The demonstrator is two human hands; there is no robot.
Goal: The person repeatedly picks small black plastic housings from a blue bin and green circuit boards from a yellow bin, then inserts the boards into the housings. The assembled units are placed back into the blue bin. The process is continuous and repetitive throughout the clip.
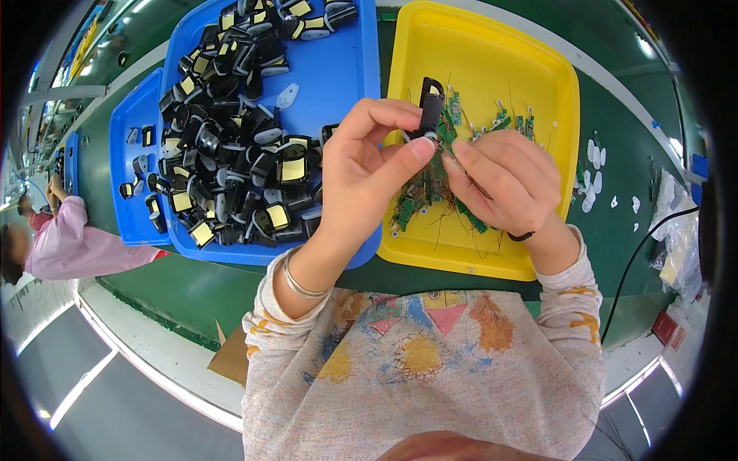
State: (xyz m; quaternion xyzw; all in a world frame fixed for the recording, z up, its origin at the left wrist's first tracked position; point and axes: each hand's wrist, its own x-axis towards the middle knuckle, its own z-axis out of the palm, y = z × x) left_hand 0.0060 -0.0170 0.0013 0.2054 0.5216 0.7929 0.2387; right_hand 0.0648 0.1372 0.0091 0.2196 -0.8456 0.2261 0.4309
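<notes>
Between the thumb and fingers of my left hand [369, 157], a black plastic housing [432, 107] stands nearly upright above the yellow tray [478, 50]. My right hand [507, 175] is closed beside it, its thumb and fingers pinching thin dark wires [475, 183] close to the housing's lower end. What joins the wires to the housing is too small to make out. Below both hands, small green circuit boards [455, 107] with thin wires lie tangled in the yellow tray.
A large blue tray [330, 69] at left holds many black housings with yellow pads and grey parts. Beside it is a smaller blue tray [127, 219]. White oval pieces [596, 157], a black cable [626, 284] and a clear plastic bag [680, 238] are at right. Another person [69, 238] sits far left.
</notes>
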